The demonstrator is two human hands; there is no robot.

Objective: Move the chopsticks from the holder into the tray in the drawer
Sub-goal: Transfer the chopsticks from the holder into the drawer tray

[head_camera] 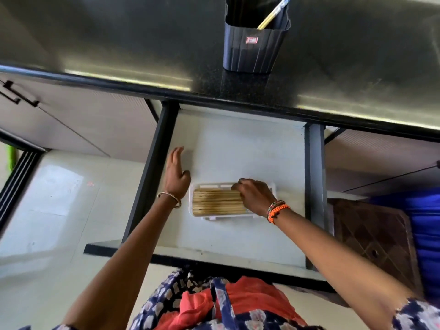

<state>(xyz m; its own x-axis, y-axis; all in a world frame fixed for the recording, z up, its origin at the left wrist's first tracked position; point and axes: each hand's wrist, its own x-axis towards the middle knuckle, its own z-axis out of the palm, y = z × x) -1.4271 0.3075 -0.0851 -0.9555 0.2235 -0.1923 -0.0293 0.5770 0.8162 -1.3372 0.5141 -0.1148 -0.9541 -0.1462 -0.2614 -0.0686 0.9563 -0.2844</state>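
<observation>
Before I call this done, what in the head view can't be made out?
- Right ends of the chopsticks in the tray: hidden under the right hand.
- Whether that hand grips any: fingers curl over them.
- Holder interior: dark; the one stick is cut off by the top edge.
- Holder label: too small.

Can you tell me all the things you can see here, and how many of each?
holder: one, black, standing on the counter above the drawer.
stick in holder: one, yellow with a blue top, leaning in the holder.
counter: one, dark and shiny, across the top.
drawer: one, pale inside with dark sides, pulled open.
tray: one, white, on the drawer floor.
chopsticks: many, too close to count, tan wood, lying side by side in the tray.
left hand: one, fingers spread, beside the tray's left end.
right hand: one, curled over the chopsticks' right ends.
</observation>
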